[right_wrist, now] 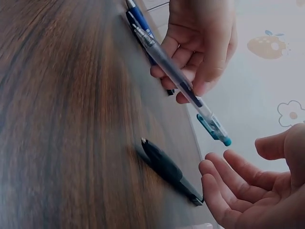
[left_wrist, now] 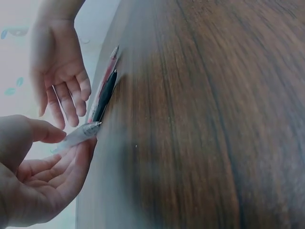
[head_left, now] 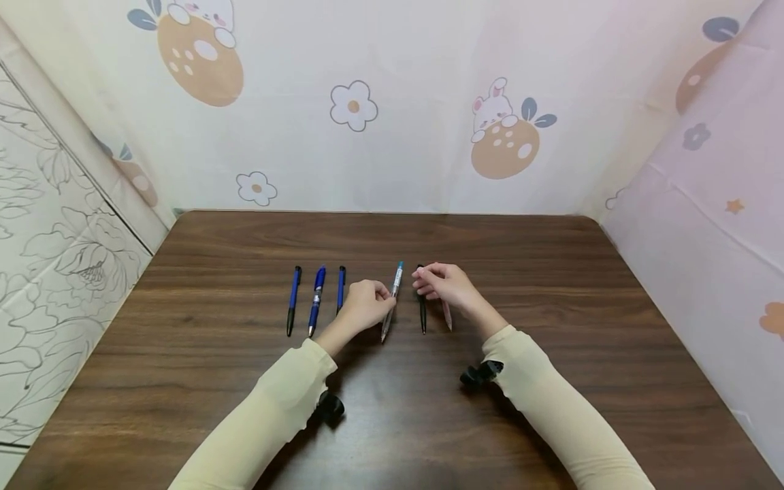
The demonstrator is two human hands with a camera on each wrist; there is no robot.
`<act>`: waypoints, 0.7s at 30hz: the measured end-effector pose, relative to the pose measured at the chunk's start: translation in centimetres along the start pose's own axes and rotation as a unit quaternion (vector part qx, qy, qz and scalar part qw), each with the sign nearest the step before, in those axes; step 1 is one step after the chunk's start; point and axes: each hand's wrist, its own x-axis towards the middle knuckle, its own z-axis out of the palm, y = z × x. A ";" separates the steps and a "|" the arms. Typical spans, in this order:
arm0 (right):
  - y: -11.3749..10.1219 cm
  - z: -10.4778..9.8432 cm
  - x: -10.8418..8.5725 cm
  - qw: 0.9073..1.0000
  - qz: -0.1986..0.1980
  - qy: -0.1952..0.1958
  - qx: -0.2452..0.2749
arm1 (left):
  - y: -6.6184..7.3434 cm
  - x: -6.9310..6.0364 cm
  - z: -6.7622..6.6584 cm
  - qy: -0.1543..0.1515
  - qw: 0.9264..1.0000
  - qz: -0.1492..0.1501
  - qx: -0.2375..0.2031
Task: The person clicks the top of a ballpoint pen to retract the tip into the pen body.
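Observation:
My left hand [head_left: 365,305] pinches a clear pen with a teal clip and button [right_wrist: 178,81] between thumb and fingers. In the right wrist view this pen is tilted above the table, its metal tip towards the upper left. My right hand [head_left: 452,284] hovers over the top of a black pen [head_left: 422,316], fingers loosely bent and holding nothing; the right wrist view shows a gap between thumb and fingers [right_wrist: 233,183]. Beside the black pen lies a clear pen with a pinkish-red barrel [left_wrist: 110,64], partly hidden by the right hand in the head view.
Left of the left hand lie a blue pen with black ends [head_left: 294,301], a blue pen with a printed grip [head_left: 316,301] and another blue pen [head_left: 341,286], partly covered by that hand. The brown wooden table [head_left: 392,422] meets a patterned curtain [head_left: 404,156] at its back edge.

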 end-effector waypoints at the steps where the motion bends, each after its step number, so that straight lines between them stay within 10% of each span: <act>1: -0.1 0.1 0.0 1.000 0.001 0.000 0.007 | -0.1 0.0 0.0 -0.004 1.000 0.002 -0.005; 21: -0.5 1.0 0.6 0.991 0.056 -0.028 0.122 | -0.5 0.0 -0.5 -0.072 0.992 0.004 -0.101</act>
